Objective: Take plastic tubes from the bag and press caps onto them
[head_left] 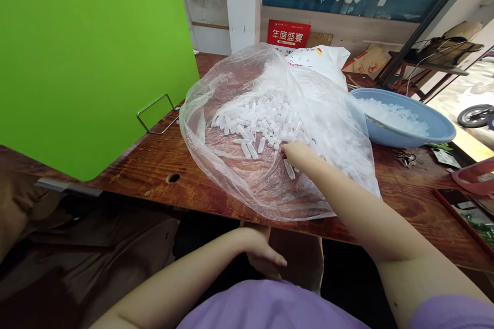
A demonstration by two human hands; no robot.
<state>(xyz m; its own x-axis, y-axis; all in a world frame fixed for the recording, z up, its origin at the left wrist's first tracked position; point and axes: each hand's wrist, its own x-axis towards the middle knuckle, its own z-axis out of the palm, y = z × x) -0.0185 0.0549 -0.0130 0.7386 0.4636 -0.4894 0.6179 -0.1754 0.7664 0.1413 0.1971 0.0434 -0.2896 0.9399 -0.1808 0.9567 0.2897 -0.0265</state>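
A large clear plastic bag (pixel 239 190) lies with its mouth open on the wooden table, full of small translucent white plastic tubes (pixel 266 118). My right hand (pixel 296 153) reaches into the bag's mouth, its fingers curled down among the pieces; what they pinch is hidden. Just below it lies a loose tube (pixel 289 169). My left hand (pixel 262 249) is below the table's front edge, near my lap, with digits stretched out. Its palm is partly hidden. Beside it is a brown cardboard box (pixel 316 262), partly covered by my body.
A bright green panel (pixel 96 51) with a metal loop (pixel 158 115) stands at the left. On the right are a blue basin (pixel 409 136) of similar white pieces, keys (pixel 405 158) and a red-framed tablet-like object (pixel 466 216). A white sack (pixel 324 59) sits behind the bag.
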